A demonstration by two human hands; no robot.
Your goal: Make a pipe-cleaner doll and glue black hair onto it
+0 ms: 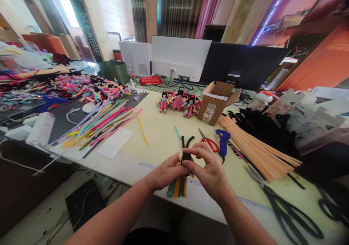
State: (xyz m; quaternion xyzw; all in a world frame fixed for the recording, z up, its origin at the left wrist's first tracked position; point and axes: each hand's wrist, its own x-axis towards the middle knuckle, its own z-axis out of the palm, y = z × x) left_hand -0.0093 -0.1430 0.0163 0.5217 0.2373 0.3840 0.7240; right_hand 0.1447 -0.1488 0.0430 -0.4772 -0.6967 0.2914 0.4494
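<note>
A small doll [177, 187] with a skirt of green, yellow and teal strips is held over the table's front edge. My left hand [169, 171] grips its body from the left. My right hand [207, 167] pinches the black pipe cleaners at its head, two of whose ends [187, 141] stick up above the fingers. Much of the doll's head and body is hidden by the fingers. Just beyond my hands lie a short teal piece [177, 132], red-handled scissors [209, 143] and a blue glue gun [223, 143].
Finished dolls [178, 101] stand beside an open cardboard box [214, 105]. Peach pipe cleaners [259, 147] and large black scissors [286, 208] lie right; colored pipe cleaners [106, 121], white paper [115, 143] and a yellow strip [143, 131] lie left. Monitors [180, 57] stand behind.
</note>
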